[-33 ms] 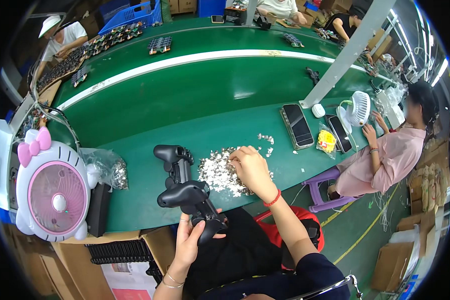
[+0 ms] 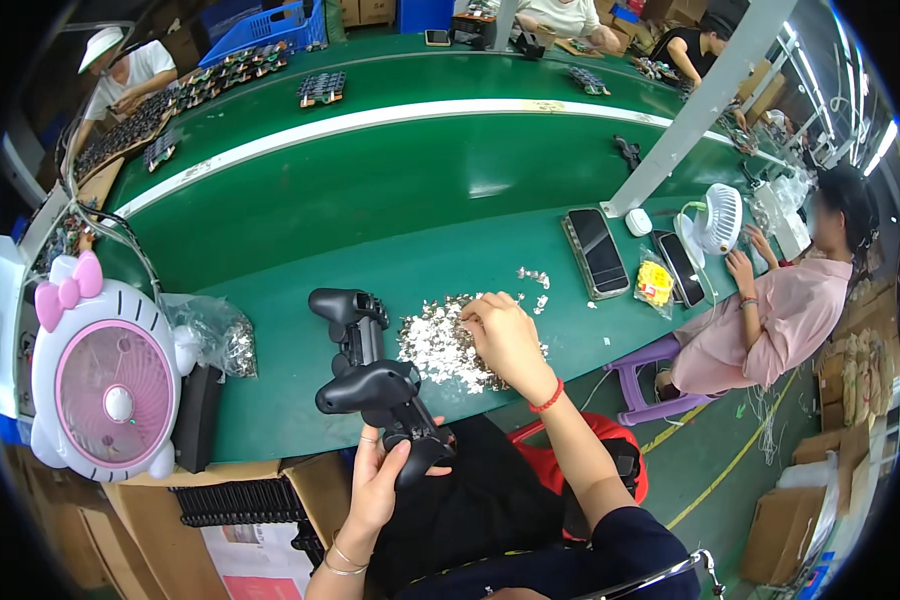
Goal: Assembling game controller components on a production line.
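My left hand (image 2: 378, 482) grips a black game controller (image 2: 388, 400) by its near handle, at the table's front edge. Just beyond it a second black game controller (image 2: 355, 325) lies on the green table (image 2: 270, 330). To the right spreads a pile of small shiny metal pieces (image 2: 435, 345). My right hand (image 2: 507, 340), with a red bracelet at the wrist, reaches into the pile's right side. Its fingers are bent together at the pieces; what is between the fingertips is hidden. A few similar loose pieces (image 2: 533, 275) lie beyond that hand.
At left stand a pink and white fan (image 2: 120, 400) and a plastic bag of metal pieces (image 2: 235, 345). Right, there are phones (image 2: 595, 250), a yellow packet (image 2: 654, 283) and a small white fan (image 2: 718, 220). A co-worker (image 2: 790, 310) sits beyond. An open carton (image 2: 160, 530) is below left.
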### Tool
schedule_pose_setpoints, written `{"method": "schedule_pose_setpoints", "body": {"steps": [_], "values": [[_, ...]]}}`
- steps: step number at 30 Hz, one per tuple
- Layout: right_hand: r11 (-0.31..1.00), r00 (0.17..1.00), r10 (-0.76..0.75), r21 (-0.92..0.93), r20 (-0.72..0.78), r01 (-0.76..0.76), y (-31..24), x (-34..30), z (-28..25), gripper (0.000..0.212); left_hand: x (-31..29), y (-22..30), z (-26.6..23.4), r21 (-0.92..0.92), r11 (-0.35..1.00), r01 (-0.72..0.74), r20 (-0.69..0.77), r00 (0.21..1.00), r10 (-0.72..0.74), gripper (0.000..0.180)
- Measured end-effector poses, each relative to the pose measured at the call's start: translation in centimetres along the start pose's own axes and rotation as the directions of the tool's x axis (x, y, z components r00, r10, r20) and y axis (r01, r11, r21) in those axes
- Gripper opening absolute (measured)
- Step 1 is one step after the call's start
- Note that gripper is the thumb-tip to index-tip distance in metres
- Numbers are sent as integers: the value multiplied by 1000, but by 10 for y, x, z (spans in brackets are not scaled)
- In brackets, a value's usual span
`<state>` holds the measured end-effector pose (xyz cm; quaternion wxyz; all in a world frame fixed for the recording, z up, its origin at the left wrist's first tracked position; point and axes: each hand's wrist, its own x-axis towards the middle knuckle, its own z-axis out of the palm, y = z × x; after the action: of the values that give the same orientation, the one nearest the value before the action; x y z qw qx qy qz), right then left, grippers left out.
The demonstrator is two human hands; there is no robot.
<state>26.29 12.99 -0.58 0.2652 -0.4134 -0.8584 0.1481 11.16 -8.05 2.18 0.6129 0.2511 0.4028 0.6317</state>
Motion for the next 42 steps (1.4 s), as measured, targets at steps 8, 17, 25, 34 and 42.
{"method": "schedule_pose_setpoints", "body": {"steps": [8,17,25,34,42], "values": [[997,999,32,65,-16,-31,-1,-4,3,9,2,0,-10,38,999,-27,-29,999,28,57],[1000,1000,25,-11,-2,-25,-5,-7,3,8,1,-2,-9,33,999,-31,-38,999,32,57],[970,991,96,233,-91,-72,-34,-15,-31,11,1,1,-8,58,998,-39,-25,999,40,60],[872,913,-380,273,-145,406,-88,-51,-37,33,-2,-7,-9,169,981,-92,-41,994,100,54],[855,874,-439,202,-209,478,-92,-67,-20,30,-3,-6,-4,193,966,-171,-78,979,189,43]]}}
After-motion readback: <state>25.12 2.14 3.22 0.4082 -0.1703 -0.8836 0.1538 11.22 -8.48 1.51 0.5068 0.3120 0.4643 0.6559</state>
